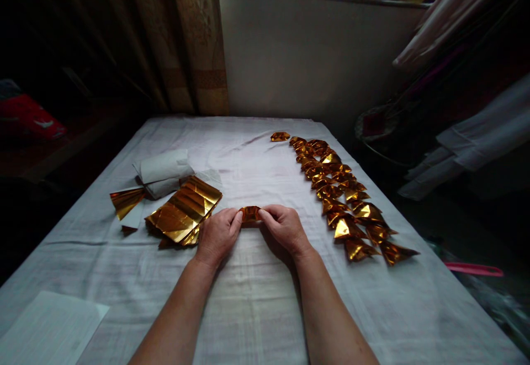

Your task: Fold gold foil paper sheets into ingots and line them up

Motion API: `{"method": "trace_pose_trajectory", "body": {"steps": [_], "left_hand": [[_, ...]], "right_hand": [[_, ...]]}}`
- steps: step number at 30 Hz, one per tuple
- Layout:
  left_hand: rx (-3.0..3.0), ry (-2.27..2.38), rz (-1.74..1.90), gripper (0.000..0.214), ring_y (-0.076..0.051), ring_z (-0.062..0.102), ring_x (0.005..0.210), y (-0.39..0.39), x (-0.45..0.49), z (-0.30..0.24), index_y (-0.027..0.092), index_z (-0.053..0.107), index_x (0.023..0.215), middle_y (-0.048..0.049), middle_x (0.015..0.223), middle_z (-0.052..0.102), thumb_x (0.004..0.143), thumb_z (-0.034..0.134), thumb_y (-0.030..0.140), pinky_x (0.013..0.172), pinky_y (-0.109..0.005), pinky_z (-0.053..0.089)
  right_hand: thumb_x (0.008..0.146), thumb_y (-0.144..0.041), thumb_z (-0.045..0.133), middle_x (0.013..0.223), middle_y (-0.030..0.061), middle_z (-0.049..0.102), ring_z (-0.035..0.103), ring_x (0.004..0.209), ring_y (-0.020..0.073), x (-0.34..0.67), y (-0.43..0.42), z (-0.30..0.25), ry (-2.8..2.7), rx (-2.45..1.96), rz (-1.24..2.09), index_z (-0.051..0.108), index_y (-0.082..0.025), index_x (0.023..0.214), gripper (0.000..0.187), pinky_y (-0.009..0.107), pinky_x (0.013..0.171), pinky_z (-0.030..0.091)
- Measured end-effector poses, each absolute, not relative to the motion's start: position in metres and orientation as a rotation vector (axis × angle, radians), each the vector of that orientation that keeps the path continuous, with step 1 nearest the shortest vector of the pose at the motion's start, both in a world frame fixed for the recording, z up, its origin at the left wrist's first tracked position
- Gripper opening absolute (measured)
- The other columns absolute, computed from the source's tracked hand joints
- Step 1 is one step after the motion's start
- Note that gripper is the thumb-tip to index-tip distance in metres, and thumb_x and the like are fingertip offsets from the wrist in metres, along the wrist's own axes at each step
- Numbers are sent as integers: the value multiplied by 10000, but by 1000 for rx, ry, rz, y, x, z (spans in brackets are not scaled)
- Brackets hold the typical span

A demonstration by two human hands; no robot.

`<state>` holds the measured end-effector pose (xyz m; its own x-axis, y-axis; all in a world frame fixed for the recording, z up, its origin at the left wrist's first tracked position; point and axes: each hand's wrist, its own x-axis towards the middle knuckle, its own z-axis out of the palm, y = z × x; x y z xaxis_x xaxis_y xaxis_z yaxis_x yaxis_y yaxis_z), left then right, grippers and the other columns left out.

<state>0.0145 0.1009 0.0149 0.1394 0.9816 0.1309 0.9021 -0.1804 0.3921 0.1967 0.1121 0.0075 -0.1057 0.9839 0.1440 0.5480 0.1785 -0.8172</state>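
Watching from beside, I see a small folded gold piece (250, 213) in the middle, just above the white cloth (252, 310) or resting on it; I cannot tell which. The left hand (219, 231) pinches one end of it between thumb and fingers, and the right hand (285, 228) has the same grip on the other end. To do this shaping well, in my opinion, the two thumbs should press equally and stay level, because such shiny foil probably creases easily in a wrong place and can tear at the corner. It would be wise also to mind the stack of gold sheets (184, 210), since the left hand lies right against its edge. Hidden from me are most fingertips, which curl behind the piece, so the folds at its back I cannot judge. Among the rows of finished-looking gold pieces (346, 229) on the right, several overlap, and counting them is difficult. A pale sheet (53, 326) is cut off at the lower left, and whether it bears writing is unclear.
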Motion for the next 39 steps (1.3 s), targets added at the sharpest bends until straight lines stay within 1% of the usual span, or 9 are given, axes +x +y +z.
{"method": "trace_pose_trajectory", "body": {"steps": [5,11,21,27,32,36,39], "left_hand": [[2176,1813,564,335,-173,645,788,102,14,14,205,661,813,-33,857,724,988,398,318,679,-267,382],[2133,1876,605,348,-170,637,765,103,13,11,209,655,805,-28,828,712,990,383,322,666,-268,386],[2170,1757,686,341,-173,639,789,102,11,8,215,662,827,-29,847,710,984,381,326,691,-266,420],[2151,1825,740,365,-179,631,761,103,10,3,210,647,797,-32,813,696,987,367,347,666,-272,410],[2152,1823,803,376,-179,618,732,102,11,4,211,634,778,-30,766,671,986,365,373,656,-275,407],[2125,1823,800,329,-182,629,749,102,11,5,215,637,832,-18,775,674,974,393,386,670,-275,412],[2144,1835,775,335,-182,632,766,101,12,5,219,637,828,-23,793,682,977,376,366,675,-272,413]], "right_hand": [[879,-326,551,820,30,776,703,758,189,197,112,6,-1754,-1443,781,766,-232,801,247,270,702,487],[874,-302,550,784,21,770,703,732,180,198,111,7,-1751,-1380,828,763,-225,784,243,258,677,494],[872,-327,556,829,30,778,710,765,195,197,112,6,-1732,-1368,833,767,-233,814,238,277,703,505],[859,-333,557,841,30,767,684,744,175,201,111,10,-1727,-1355,838,756,-217,874,231,264,687,499],[851,-346,556,750,16,730,636,662,152,203,113,8,-1700,-1357,759,728,-208,813,224,250,641,482],[847,-321,565,787,29,750,665,706,167,201,113,6,-1664,-1355,740,737,-211,809,208,263,675,502],[834,-298,581,827,42,767,689,737,183,200,114,5,-1651,-1353,722,749,-220,808,187,281,704,519]]}}
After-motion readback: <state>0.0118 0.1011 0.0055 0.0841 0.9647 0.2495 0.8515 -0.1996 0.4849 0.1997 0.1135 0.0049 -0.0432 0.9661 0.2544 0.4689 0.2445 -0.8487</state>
